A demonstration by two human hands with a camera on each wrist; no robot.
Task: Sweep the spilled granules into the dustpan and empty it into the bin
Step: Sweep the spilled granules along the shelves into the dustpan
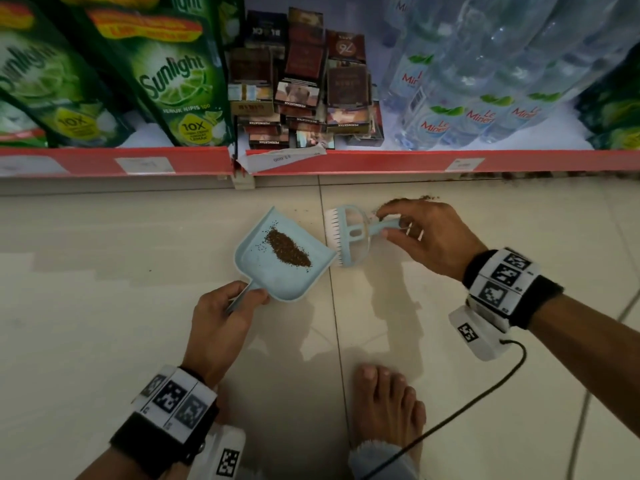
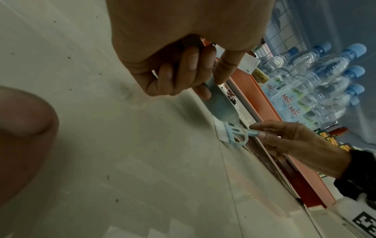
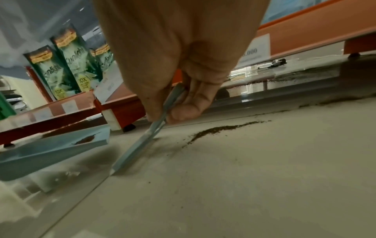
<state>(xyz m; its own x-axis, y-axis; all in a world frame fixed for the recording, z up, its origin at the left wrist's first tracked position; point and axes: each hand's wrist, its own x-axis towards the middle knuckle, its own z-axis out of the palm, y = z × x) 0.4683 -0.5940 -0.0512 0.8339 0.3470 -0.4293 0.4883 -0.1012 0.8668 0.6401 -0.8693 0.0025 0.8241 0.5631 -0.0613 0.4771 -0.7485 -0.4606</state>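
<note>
A light blue dustpan [image 1: 266, 275] lies on the tiled floor with a heap of brown granules [image 1: 287, 249] inside it. My left hand [image 1: 221, 313] grips its handle; the dustpan [image 2: 220, 104] shows below the curled fingers [image 2: 191, 67] in the left wrist view. My right hand [image 1: 422, 233] pinches the handle of a small blue brush [image 1: 349, 233] with white bristles, standing just right of the pan's mouth. The brush [image 3: 140, 145] and the dustpan [image 3: 50, 149] also show in the right wrist view. More spilled granules [image 3: 221, 129] streak the floor right of the brush, and granules [image 1: 401, 201] lie near the shelf base.
A red-edged shelf [image 1: 346, 161] runs across the back, with green soap pouches [image 1: 166, 77], cigarette packs [image 1: 304, 81] and water bottles [image 1: 485, 98]. A bare foot [image 1: 388, 407] is planted near the front, with a black cable [image 1: 467, 400] crossing it. No bin is in view.
</note>
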